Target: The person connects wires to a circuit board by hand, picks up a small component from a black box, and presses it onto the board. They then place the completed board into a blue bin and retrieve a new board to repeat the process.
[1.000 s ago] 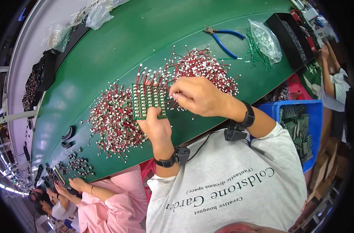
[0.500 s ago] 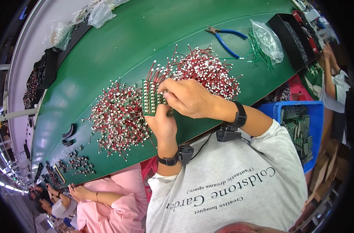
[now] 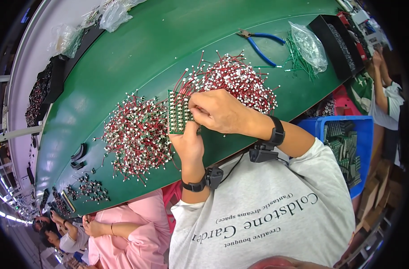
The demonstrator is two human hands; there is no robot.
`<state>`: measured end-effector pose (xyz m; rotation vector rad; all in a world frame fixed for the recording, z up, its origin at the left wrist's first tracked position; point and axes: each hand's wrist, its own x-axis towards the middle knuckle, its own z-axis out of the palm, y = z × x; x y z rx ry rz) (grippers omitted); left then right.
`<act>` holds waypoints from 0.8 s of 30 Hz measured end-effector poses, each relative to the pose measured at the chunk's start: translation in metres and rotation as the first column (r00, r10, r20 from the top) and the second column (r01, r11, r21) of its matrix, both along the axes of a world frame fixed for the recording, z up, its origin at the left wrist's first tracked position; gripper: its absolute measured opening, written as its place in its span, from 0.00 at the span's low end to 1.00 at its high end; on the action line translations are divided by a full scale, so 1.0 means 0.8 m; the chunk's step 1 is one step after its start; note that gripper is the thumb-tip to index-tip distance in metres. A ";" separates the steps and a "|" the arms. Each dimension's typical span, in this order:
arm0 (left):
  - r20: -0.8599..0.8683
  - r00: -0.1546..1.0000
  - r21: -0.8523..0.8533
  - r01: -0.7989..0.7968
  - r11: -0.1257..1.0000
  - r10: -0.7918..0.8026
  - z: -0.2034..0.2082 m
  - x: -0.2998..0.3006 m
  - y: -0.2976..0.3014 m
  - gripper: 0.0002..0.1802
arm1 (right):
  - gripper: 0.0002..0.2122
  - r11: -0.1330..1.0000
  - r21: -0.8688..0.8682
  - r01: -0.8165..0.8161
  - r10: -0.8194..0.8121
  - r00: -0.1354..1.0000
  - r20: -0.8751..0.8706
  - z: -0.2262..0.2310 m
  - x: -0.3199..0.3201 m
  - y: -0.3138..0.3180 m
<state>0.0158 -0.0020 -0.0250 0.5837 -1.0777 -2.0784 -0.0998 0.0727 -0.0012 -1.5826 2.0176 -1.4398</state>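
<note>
So, your left hand [image 3: 189, 145] grips the green circuit board [image 3: 178, 112] at its lower edge, center of frame, thumb on top. Your right hand [image 3: 222, 112] has curled fingers over the board's right side, blocking it; can't tell if they're pinched shut or holding anything. Red wire piles flank you: left pile [image 3: 135, 139], right pile [image 3: 242, 80]. Blue bin [image 3: 366, 152], right of frame: holds green boards [image 3: 348, 157]. Black tray [image 3: 324, 36], upper right: small grayish parts inside. Beside it, clear bag [image 3: 308, 45] over green strips [image 3: 298, 65], then blue-handled cutters [image 3: 262, 50], jaws left. Black tray-like holder [image 3: 56, 85], upper left: small dark parts.
</note>
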 end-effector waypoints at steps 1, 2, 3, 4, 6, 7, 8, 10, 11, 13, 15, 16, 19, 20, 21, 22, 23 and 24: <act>0.021 1.000 -0.014 0.008 1.000 -0.008 -0.002 0.001 -0.001 0.18 | 0.04 1.000 0.001 0.001 -0.001 1.000 0.000 0.000 0.000 0.000; 0.042 0.999 -0.027 0.017 0.999 -0.016 -0.003 0.001 -0.001 0.19 | 0.04 1.000 0.003 0.006 -0.006 1.000 0.001 -0.001 0.001 0.001; 0.042 0.999 -0.027 0.016 0.999 -0.015 -0.004 0.002 -0.002 0.19 | 0.04 1.000 0.005 0.011 -0.011 1.000 0.004 -0.001 0.001 0.001; 0.053 0.998 -0.045 0.026 0.999 -0.024 -0.005 0.002 -0.003 0.20 | 0.04 1.000 0.005 0.011 -0.011 1.000 0.004 -0.002 0.002 0.001; 0.064 0.997 -0.062 0.036 0.997 -0.032 -0.007 0.003 -0.003 0.21 | 0.03 0.999 -0.026 0.032 -0.034 0.997 -0.073 -0.004 0.002 0.001; 0.078 0.997 -0.066 0.033 0.997 -0.028 -0.007 0.003 -0.002 0.23 | 0.03 0.999 -0.025 0.032 -0.034 0.997 -0.073 -0.005 0.002 0.002; 0.092 0.995 -0.070 0.030 0.997 -0.024 -0.008 0.004 -0.002 0.25 | 0.03 0.999 -0.022 0.030 -0.032 0.995 -0.098 -0.006 0.002 0.002; 0.102 0.994 -0.098 0.052 0.994 -0.042 -0.012 0.005 -0.003 0.28 | 0.04 0.999 -0.019 0.029 -0.031 0.992 -0.123 -0.007 0.002 0.002; 0.112 0.992 -0.126 0.073 0.989 -0.059 -0.015 0.006 -0.004 0.31 | 0.04 1.000 -0.014 0.028 -0.029 0.992 -0.120 -0.007 0.002 0.002; 0.133 0.989 -0.169 0.089 0.982 -0.067 -0.025 0.009 -0.007 0.33 | 0.04 1.000 -0.009 0.027 -0.028 0.993 -0.118 -0.008 0.003 0.002; 0.154 0.985 -0.211 0.106 0.972 -0.074 -0.024 0.009 -0.008 0.35 | 0.04 0.999 0.007 0.038 -0.037 0.994 -0.101 -0.008 0.003 0.003; 0.187 0.978 -0.190 0.130 0.973 -0.094 -0.017 0.009 -0.007 0.37 | 0.04 0.999 0.007 0.038 -0.037 0.994 -0.100 -0.009 0.004 0.003; 0.255 0.955 -0.186 0.205 0.961 -0.154 0.001 0.008 -0.007 0.38 | 0.04 0.996 -0.042 0.074 -0.081 0.975 -0.206 -0.006 0.004 0.006; 0.291 0.937 -0.202 0.257 0.945 -0.192 0.004 0.008 -0.008 0.39 | 0.04 0.996 -0.044 0.073 -0.082 0.961 -0.266 -0.004 0.004 0.008; 0.291 0.937 -0.202 0.256 0.945 -0.192 0.005 0.008 -0.009 0.39 | 0.05 0.996 -0.046 0.070 -0.081 0.943 -0.324 -0.003 0.004 0.010; 0.266 0.939 -0.208 0.278 0.938 -0.220 0.006 0.008 -0.010 0.40 | 0.05 0.997 -0.045 0.070 -0.081 0.943 -0.324 -0.003 0.005 0.010; 0.241 0.939 -0.215 0.300 0.929 -0.247 0.006 0.009 -0.010 0.40 | 0.05 0.996 -0.057 0.064 -0.081 0.923 -0.375 -0.004 0.005 0.011; 0.241 0.938 -0.215 0.300 0.929 -0.248 0.004 0.011 -0.012 0.40 | 0.05 0.996 -0.069 0.057 -0.081 0.901 -0.425 -0.004 0.006 0.011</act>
